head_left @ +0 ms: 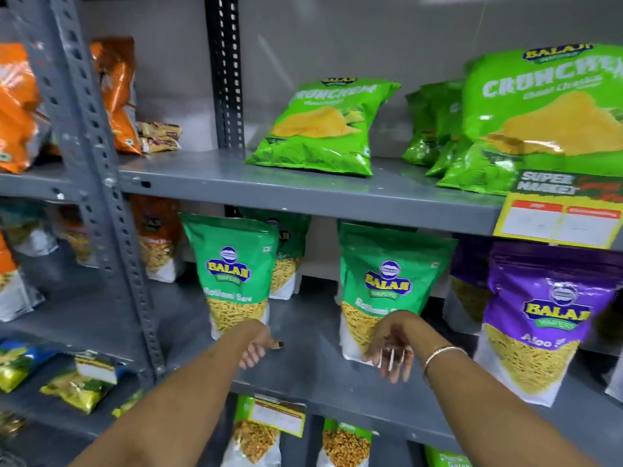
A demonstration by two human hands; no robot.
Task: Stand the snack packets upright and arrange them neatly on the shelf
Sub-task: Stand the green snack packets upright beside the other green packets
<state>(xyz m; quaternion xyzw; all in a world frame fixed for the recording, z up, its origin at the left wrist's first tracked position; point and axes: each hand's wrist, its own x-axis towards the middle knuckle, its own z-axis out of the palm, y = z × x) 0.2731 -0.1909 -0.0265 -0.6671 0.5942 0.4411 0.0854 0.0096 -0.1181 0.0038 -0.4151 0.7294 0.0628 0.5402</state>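
Note:
Two green Balaji sev packets stand upright on the grey middle shelf (303,369): the left one (232,264) and the right one (387,274). My left hand (258,348) hovers at the lower right corner of the left packet, fingers loosely curled, thumb apart, nothing in it. In front of the right packet's bottom edge, my right hand (389,353) hangs with fingers spread and blurred, a bangle on the wrist. Another green sev packet (286,261) stands behind the left one. A purple Aloo packet (542,315) stands upright at the right.
The upper shelf (303,183) holds green Crunchem chip bags, one leaning back (323,126), and larger ones at right (546,116). A price tag (556,220) hangs from its edge. A slotted steel upright (101,197) divides off the left bay, which holds orange bags (17,106). More packets sit below.

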